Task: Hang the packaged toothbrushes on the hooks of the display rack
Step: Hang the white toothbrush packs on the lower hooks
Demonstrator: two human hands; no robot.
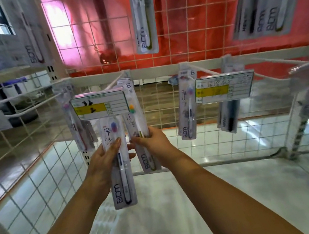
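1. White wire rack (162,70), mid-frame, carries hooks with price tags (99,105).
2. Left hand (104,163), centre: fingers grip one toothbrush pack (122,184), upright, below the tag.
3. Right hand (154,143): fingers hold a neighbouring hung pack (145,159).

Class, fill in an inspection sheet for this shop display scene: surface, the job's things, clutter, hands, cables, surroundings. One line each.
Surface: white wire-grid display rack with white hooks; glossy pale floor below.
Job's things: clear-packaged white toothbrush with dark handle held upright in front of the rack; second packaged toothbrush with yellow-green handle hanging from a hook; further packs on neighbouring hooks and above.
Clutter: nothing seen.
Hands: left hand grips the dark-handled pack; right hand holds the hanging pack.
Cables: nothing seen.
Surroundings: yellow-and-white price tags on hook ends, shiny red backing sheet behind the grid, window upper left.
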